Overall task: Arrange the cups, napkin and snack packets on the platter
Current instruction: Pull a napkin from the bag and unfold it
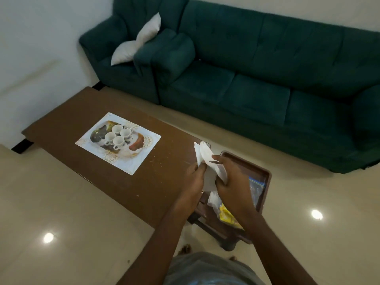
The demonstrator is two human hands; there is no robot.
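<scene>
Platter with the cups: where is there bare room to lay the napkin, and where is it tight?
The four cups cluster mid-platter. Its near corner, toward the table's front edge, and its right edge strip look bare. Open tabletop lies between platter and hands. It is crowded at the brown tray, where both hands, left and right, hold the napkin over the snack packets.

Both bare forearms reach forward from the near edge and converge. The left hand (195, 173) pinches a white napkin (205, 159) with curled fingers; the right hand (232, 182), just beside it, grips the same napkin.
</scene>
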